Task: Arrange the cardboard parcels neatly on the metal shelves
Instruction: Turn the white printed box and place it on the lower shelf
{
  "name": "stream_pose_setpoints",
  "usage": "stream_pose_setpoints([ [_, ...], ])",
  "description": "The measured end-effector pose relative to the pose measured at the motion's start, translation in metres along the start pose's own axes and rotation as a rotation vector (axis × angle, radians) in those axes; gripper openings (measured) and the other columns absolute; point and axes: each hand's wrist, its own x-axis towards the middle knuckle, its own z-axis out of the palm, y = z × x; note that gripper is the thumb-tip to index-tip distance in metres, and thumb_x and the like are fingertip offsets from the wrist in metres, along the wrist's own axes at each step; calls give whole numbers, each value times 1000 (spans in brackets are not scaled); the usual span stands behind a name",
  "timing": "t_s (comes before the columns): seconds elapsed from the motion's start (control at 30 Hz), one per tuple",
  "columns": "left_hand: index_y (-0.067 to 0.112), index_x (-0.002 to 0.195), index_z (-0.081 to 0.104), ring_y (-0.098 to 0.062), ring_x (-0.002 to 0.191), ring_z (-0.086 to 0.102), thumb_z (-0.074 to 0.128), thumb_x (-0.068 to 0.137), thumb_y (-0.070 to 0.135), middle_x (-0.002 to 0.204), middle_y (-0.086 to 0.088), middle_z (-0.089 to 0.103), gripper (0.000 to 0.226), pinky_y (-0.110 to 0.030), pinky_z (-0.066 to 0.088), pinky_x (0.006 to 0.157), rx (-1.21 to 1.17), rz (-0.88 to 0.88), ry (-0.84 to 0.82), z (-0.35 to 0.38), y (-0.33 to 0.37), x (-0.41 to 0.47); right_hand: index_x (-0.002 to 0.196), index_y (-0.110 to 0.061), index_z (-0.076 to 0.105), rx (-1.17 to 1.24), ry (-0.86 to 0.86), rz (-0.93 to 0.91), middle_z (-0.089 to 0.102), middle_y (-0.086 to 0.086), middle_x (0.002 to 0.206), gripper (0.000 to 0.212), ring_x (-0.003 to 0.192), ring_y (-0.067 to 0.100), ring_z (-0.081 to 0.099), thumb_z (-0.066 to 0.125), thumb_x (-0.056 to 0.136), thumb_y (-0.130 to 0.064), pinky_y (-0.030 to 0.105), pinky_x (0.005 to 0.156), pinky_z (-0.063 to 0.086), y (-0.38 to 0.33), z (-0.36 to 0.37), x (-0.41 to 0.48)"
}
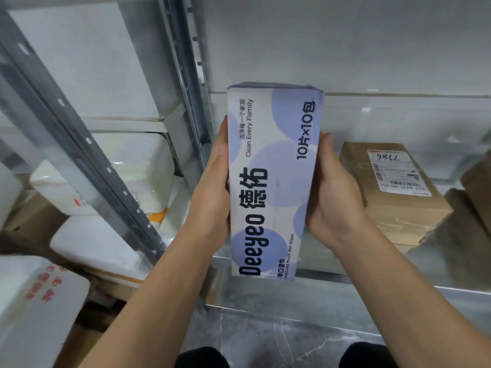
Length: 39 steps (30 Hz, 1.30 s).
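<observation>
A tall white and lilac box of wet wipes [273,179] is held lengthwise in the middle of the head view, above the front edge of a metal shelf [372,284]. My left hand [212,192] grips its left side and my right hand [336,197] grips its right side, thumbs on the front. To the right, a brown cardboard parcel [393,192] with a white shipping label lies flat on the same shelf. More brown cardboard [475,181] shows at the far right edge.
A grey metal upright [79,144] slants across the left. Behind it, several white foam boxes and wrapped packs [111,171] are stacked in the neighbouring bay. The shelf's back post [191,75] stands just left of the box. Grey floor [265,338] lies below.
</observation>
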Motion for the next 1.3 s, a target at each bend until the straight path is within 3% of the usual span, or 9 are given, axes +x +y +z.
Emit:
stream_pose_setpoints([
  [0.23, 13, 149, 46, -25, 128, 60, 36, 107, 33, 138, -6, 63, 48, -44, 51, 106, -23, 98, -3, -4, -12, -5, 159, -28, 36, -128, 22, -104, 62, -7, 144, 64, 130, 13, 61, 38, 103, -58, 44, 111, 48, 11, 1, -7],
  [0.33, 16, 137, 55, -20, 119, 65, 37, 99, 31, 123, 1, 69, 45, -36, 55, 95, 10, 161, -28, -6, -17, -7, 159, -22, 35, -117, 27, -129, 57, -3, 149, 67, 135, 16, 57, 35, 99, -52, 41, 111, 47, 20, -2, -9],
  [0.5, 17, 134, 51, -5, 108, 68, 23, 107, 15, 111, 14, 73, 39, -22, 54, 85, 25, 237, -75, -7, -26, -12, 157, -17, 37, -89, 37, -119, 72, -11, 125, 51, 114, 9, 69, 29, 112, -39, 23, 84, 57, 30, -5, -13],
  [0.67, 8, 139, 45, -2, 105, 67, 17, 107, 6, 109, 18, 72, 42, -20, 53, 84, 49, 250, -84, -9, -27, -10, 158, -19, 35, -107, 25, -99, 59, 0, 147, 69, 130, 16, 61, 35, 97, -50, 29, 96, 55, 29, -5, -11],
  [0.9, 16, 157, 34, -20, 137, 51, 37, 101, 18, 155, -7, 46, 56, -35, 47, 103, 183, 238, -71, -26, -11, 7, 151, -27, 45, -67, -43, -24, 64, 2, 141, 81, 132, 23, 60, 34, 87, -76, 46, 102, 49, -21, -3, -4],
  [0.97, 24, 157, 33, -15, 145, 42, 40, 101, 19, 161, 2, 39, 57, -43, 39, 116, 271, 282, -139, -29, -3, 11, 140, -30, 58, -47, -116, 28, 68, 5, 135, 76, 124, 26, 65, 35, 81, -73, 49, 91, 53, -35, -5, -4],
  [1.03, 40, 150, 37, -10, 151, 30, 44, 100, 24, 161, 20, 34, 53, -49, 25, 124, 373, 329, -226, -30, 5, 14, 118, -32, 72, 7, -171, 106, 75, 2, 117, 64, 103, 22, 72, 37, 80, -70, 40, 79, 56, -41, -8, -1],
  [1.17, 44, 141, 46, -5, 151, 27, 49, 99, 24, 148, 42, 36, 47, -51, 23, 125, 466, 317, -317, -35, 11, 21, 128, -28, 60, 157, -103, 178, 74, 0, 102, 52, 84, 18, 67, 50, 84, -54, 30, 69, 55, -34, -15, 1],
  [1.3, 31, 142, 50, 5, 145, 31, 47, 99, 29, 157, 11, 40, 44, -12, 21, 119, 780, 400, -144, -43, 9, 30, 127, -27, 62, 308, -56, 213, 74, 1, 104, 45, 88, 19, 69, 49, 89, -48, 33, 76, 53, -17, -23, -1],
])
